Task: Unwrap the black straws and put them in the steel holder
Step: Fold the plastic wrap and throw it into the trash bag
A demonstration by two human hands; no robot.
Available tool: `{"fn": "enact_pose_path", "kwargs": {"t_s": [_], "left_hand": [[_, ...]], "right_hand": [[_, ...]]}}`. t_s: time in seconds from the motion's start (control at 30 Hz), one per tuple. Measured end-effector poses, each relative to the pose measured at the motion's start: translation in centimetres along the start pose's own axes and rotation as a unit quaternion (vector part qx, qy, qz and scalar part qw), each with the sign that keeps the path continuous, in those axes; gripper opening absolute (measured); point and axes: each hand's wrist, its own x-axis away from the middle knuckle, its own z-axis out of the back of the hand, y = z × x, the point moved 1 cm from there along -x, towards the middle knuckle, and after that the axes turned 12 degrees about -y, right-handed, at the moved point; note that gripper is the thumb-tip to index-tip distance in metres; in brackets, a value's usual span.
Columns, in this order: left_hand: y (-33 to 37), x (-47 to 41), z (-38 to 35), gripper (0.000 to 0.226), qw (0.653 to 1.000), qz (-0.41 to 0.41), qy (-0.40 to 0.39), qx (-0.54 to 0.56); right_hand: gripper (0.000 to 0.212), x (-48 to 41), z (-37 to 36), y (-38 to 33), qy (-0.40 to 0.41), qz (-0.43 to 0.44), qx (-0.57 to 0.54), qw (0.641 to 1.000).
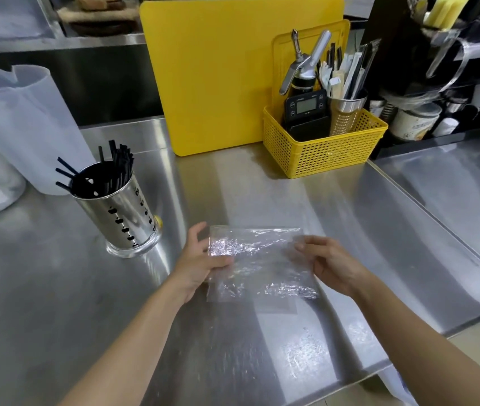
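Observation:
Several black straws [116, 168] stand in the perforated steel holder [124, 218] at the left of the steel counter. An empty, crinkled clear plastic wrapper [259, 265] is held flat just above the counter in front of me. My left hand [200, 262] pinches its left edge, thumb on top. My right hand [329, 262] holds its right edge with curled fingers. No straws show inside the wrapper.
A yellow cutting board [221, 77] leans at the back. To its right, a yellow basket [326, 150] holds a timer, a dispenser and a steel cup of wrapped straws. Translucent plastic containers [19, 127] stand at the far left. A counter seam [437, 218] runs on the right.

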Motion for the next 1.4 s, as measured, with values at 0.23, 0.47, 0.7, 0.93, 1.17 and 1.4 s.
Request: {"fn": "enact_pose_path", "kwargs": {"t_s": [0.23, 0.47, 0.7, 0.93, 1.17, 1.4], "left_hand": [[-0.3, 1.1, 0.0, 0.007, 0.998, 0.059, -0.011, 0.0], [-0.7, 2.7, -1.0, 0.017, 0.979, -0.024, 0.008, -0.202], [-1.0, 3.1, -4.6, 0.015, 0.983, -0.052, -0.038, -0.172], [-1.3, 1.7, -12.3, 0.018, 0.967, -0.076, -0.076, -0.233], [-3.9, -0.6, -26.0, 0.031, 0.952, -0.124, -0.102, -0.261], [-7.4, -0.4, -39.2, 0.028, 0.952, -0.134, -0.121, -0.245]], "right_hand": [[0.016, 2.1, -2.0, 1.1, 0.12, -0.026, 0.138, 0.983], [0.017, 3.6, -4.5, 2.9, 0.224, 0.024, 0.22, 0.949], [0.013, 7.8, -3.4, 1.9, 0.255, 0.041, 0.209, 0.943], [0.007, 14.0, 1.5, -0.5, 0.294, 0.064, 0.206, 0.931], [0.012, 22.8, 12.2, -3.8, 0.331, 0.085, 0.179, 0.923], [0.027, 31.1, 22.4, -6.5, 0.36, 0.103, 0.171, 0.911]]}}
